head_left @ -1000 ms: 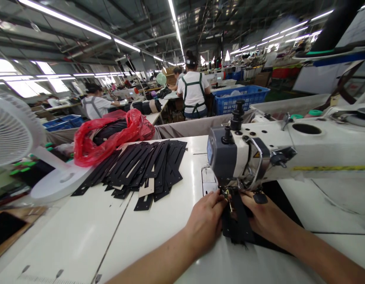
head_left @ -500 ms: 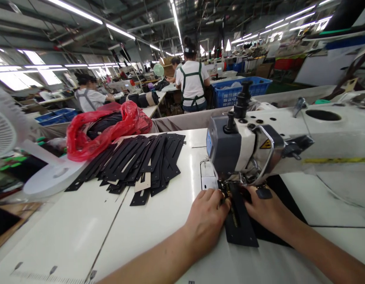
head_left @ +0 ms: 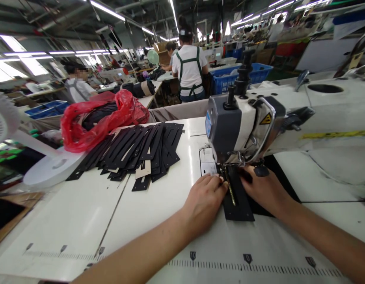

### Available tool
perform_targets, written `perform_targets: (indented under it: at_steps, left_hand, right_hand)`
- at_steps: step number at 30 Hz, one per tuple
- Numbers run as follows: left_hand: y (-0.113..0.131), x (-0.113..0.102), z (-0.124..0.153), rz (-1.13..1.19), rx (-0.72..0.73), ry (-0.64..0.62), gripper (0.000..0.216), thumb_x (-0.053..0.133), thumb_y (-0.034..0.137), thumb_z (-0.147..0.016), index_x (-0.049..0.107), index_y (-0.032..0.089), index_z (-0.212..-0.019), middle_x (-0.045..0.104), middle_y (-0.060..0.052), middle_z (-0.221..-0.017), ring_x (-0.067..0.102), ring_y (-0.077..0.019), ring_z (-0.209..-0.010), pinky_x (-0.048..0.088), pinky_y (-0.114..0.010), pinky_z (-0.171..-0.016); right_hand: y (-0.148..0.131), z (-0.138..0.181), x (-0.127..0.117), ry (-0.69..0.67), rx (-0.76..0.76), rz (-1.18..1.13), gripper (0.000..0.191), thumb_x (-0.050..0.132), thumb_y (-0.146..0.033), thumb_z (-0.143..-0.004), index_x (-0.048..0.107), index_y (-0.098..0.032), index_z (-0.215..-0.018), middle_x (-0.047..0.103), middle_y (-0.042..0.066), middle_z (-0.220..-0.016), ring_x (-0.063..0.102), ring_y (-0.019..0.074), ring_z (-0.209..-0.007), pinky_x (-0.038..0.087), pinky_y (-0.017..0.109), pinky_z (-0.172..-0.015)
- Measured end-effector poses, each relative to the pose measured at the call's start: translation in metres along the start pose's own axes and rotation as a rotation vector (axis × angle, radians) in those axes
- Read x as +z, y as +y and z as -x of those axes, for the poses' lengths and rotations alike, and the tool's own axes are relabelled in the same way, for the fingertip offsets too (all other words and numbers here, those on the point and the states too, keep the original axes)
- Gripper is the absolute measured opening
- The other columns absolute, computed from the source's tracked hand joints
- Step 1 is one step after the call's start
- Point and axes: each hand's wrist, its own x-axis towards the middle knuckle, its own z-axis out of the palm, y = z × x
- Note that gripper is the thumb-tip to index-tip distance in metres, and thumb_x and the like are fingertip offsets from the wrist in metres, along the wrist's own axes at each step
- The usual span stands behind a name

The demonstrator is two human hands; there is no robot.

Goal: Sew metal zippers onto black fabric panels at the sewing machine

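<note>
A black panel (head_left: 241,203) with a gold-toothed zipper (head_left: 230,191) down its slot lies under the head of a sewing machine (head_left: 224,130). My left hand (head_left: 204,199) is closed at the panel's left edge, thumb beside the zipper teeth, just in front of the needle area. On the other side my right hand (head_left: 265,191) grips the panel's right edge; its fingertips are partly hidden under the machine. A larger dark sheet (head_left: 261,207) lies beneath the panel and right forearm. The needle and presser foot are hard to make out.
Left of the machine, many slotted black strips (head_left: 167,154) lie fanned out on the white table (head_left: 159,213). Behind them sits a red plastic bag (head_left: 129,112), beside a white fan's base (head_left: 54,171). A person (head_left: 190,71) stands beyond, near a blue basket (head_left: 259,73).
My view has tilted downward, showing the table's ruler marks. The panel has slid slightly farther under the machine head, with both hands still on it.
</note>
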Motion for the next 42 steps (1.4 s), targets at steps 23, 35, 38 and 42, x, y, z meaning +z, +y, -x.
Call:
perform_targets:
  at_steps: [23, 35, 38, 42]
  left_hand:
    - [-0.004, 0.0, -0.004, -0.086, 0.134, 0.073, 0.028, 0.033, 0.011, -0.093, 0.06, 0.007, -0.101, 0.066, -0.012, -0.098, 0.062, -0.0192, -0.098, 0.045, -0.038, -0.098]
    - [-0.016, 0.003, -0.016, -0.062, 0.163, 0.116, 0.026, 0.033, 0.011, -0.093, 0.059, 0.007, -0.097, 0.063, -0.009, -0.085, 0.063, -0.0184, -0.088, 0.048, -0.036, -0.093]
    - [-0.02, 0.004, -0.018, -0.021, 0.157, 0.09, 0.025, 0.035, 0.012, -0.092, 0.057, 0.006, -0.102, 0.062, -0.01, -0.086, 0.06, -0.0201, -0.09, 0.048, -0.038, -0.093]
    - [-0.024, 0.005, -0.02, 0.007, 0.148, 0.1, 0.024, 0.034, 0.011, -0.091, 0.057, 0.01, -0.098, 0.06, -0.009, -0.084, 0.059, -0.0185, -0.081, 0.05, -0.038, -0.09]
  right_hand:
    - [-0.011, 0.034, -0.015, -0.042, -0.3, -0.03, 0.037, 0.036, -0.006, -0.085, 0.064, -0.011, -0.109, 0.064, 0.015, -0.111, 0.058, 0.0236, -0.108, 0.048, 0.041, -0.093]
    - [-0.004, 0.009, -0.009, -0.009, -0.234, -0.123, 0.033, 0.035, -0.008, -0.082, 0.065, -0.016, -0.093, 0.067, 0.011, -0.094, 0.062, 0.0226, -0.098, 0.053, 0.037, -0.083]
    - [-0.002, 0.004, -0.007, 0.006, -0.208, -0.125, 0.032, 0.035, -0.01, -0.084, 0.065, -0.017, -0.09, 0.067, 0.01, -0.089, 0.063, 0.0215, -0.093, 0.053, 0.036, -0.081]
    - [0.002, -0.001, -0.005, -0.001, -0.19, -0.131, 0.032, 0.036, -0.012, -0.085, 0.066, -0.019, -0.089, 0.067, 0.008, -0.08, 0.063, 0.021, -0.086, 0.053, 0.035, -0.077]
